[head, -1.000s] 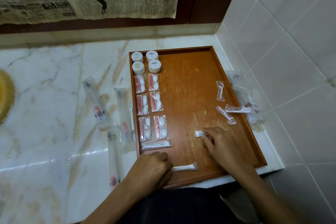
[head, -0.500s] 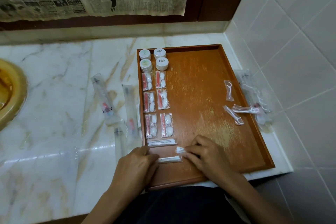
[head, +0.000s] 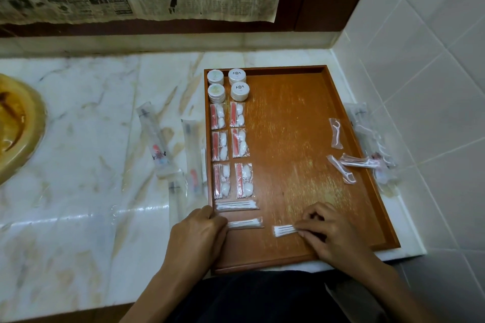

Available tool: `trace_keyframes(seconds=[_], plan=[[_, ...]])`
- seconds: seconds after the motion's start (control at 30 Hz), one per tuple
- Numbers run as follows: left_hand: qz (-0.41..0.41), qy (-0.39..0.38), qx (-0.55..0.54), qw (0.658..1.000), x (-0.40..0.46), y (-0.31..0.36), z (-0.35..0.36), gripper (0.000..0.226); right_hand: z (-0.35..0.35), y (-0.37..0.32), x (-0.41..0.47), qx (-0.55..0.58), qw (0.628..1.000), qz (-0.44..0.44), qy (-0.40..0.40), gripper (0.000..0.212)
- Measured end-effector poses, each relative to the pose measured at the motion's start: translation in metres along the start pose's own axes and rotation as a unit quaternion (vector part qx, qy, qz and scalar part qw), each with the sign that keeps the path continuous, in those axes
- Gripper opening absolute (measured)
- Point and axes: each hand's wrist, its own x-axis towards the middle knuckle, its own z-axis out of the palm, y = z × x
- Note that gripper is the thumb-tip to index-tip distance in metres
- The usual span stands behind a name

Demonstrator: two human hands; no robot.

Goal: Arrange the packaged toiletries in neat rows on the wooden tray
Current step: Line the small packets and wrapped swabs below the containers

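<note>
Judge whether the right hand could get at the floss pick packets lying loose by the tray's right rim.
Probably yes. The right hand pinches a cotton swab packet, which it would need to release first. Only bare tray lies between it and the floss pick packets.

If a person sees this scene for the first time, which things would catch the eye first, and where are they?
The wooden tray in the counter's corner stands out, with white round containers and red-and-white packets lined along its left side. At the near edge, the left hand touches one cotton swab packet while the right hand pinches another swab packet. Floss pick packets lie scattered at the right.
</note>
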Motion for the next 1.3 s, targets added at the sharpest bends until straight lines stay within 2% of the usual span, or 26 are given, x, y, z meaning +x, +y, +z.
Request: trace_keyframes(seconds=[0.07,0.13,0.33,0.5,0.67,0.93,1.07,1.3], plan=[[0.004,-0.003,-0.002,1.000,0.002,0.000,-0.001,0.009,-0.002,-0.001,-0.002,0.004,1.000,-0.004,-0.019,0.019],[0.005,-0.004,-0.005,1.000,0.004,0.001,-0.002,0.005,0.000,-0.005,-0.001,0.007,0.999,-0.009,-0.033,0.023],[0.000,-0.003,-0.019,1.000,0.001,0.002,-0.009,0.012,0.025,-0.031,0.012,0.046,0.997,-0.045,-0.042,0.024],[-0.012,-0.011,-0.009,1.000,0.000,0.000,-0.013,0.017,0.026,-0.033,0.011,0.114,0.992,-0.030,-0.049,0.041],[-0.012,-0.008,-0.020,1.000,0.000,0.001,-0.012,0.015,0.029,-0.027,0.010,0.062,0.997,-0.043,-0.030,0.032],[-0.061,0.006,-0.054,0.997,0.004,-0.002,-0.004,0.008,0.040,-0.034,0.015,0.020,0.998,-0.040,0.037,0.020],[-0.082,0.009,-0.070,0.994,0.004,-0.002,-0.004,0.002,0.043,-0.036,0.018,0.011,0.998,-0.049,0.042,0.018],[-0.113,0.008,-0.091,0.989,0.006,-0.002,-0.003,0.008,0.045,-0.042,0.024,0.013,0.998,-0.047,0.039,0.020]])
